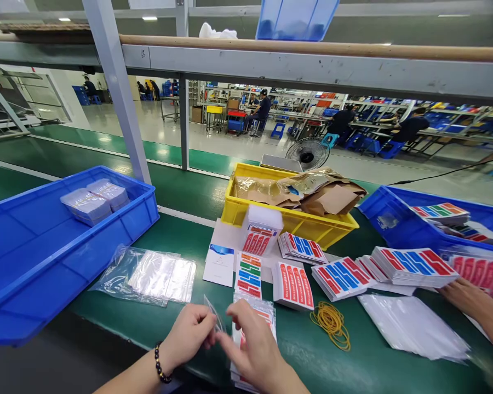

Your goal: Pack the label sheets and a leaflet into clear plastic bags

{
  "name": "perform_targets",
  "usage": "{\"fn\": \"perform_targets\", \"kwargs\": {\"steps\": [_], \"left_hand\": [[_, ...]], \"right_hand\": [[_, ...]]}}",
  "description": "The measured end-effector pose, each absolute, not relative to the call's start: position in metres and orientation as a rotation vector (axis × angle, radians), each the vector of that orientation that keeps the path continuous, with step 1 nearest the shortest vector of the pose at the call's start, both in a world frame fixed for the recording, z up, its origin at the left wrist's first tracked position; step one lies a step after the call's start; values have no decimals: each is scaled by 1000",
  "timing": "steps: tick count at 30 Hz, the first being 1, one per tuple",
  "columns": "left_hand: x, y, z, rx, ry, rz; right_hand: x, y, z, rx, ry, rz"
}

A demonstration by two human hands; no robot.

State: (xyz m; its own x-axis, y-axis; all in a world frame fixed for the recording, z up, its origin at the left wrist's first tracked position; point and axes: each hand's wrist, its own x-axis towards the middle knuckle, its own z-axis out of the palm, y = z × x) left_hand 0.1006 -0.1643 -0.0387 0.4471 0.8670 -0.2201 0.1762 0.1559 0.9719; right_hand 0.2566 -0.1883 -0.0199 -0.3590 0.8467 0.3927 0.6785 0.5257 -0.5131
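My left hand [194, 332], with a beaded bracelet at the wrist, is closed on a clear plastic bag [214, 314] above the table's front edge. Beside the bag is my right hand [252, 339], its thumb and fingers apart, thumb near the bag's edge. Partly under the right hand lies a stack of printed cards in clear sleeves [267, 313]. Beyond it are a colourful sticker sheet [248, 275] and a white booklet [218, 265]. Flat clear bags [160, 276] lie to the left. Red label sheets [293, 284] sit to the right.
A blue bin [72, 235] stands left, a yellow bin [291, 219] behind, another blue bin [394, 219] right. Rubber bands [332, 325] and white bags [413, 325] lie at front right. Another person's hand [468, 306] touches card stacks at the right edge.
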Motion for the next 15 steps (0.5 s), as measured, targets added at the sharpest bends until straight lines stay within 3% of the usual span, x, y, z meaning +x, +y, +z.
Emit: {"fn": "perform_targets", "kwargs": {"steps": [3, 5, 8, 11, 15], "left_hand": [[102, -159, -40, 1304, 1108, 652], [101, -159, -38, 1250, 1117, 592], [94, -162, -31, 1531, 1137, 772], [81, -163, -18, 2268, 885, 1035], [64, -157, -8, 2538, 738, 780]], "right_hand": [[251, -194, -16, -1118, -2349, -157], [251, -194, -18, -1126, -2355, -284], [257, -190, -22, -1115, -2354, -82], [264, -186, -21, -1102, -2345, 316], [272, -184, -9, -1252, -2403, 722]]}}
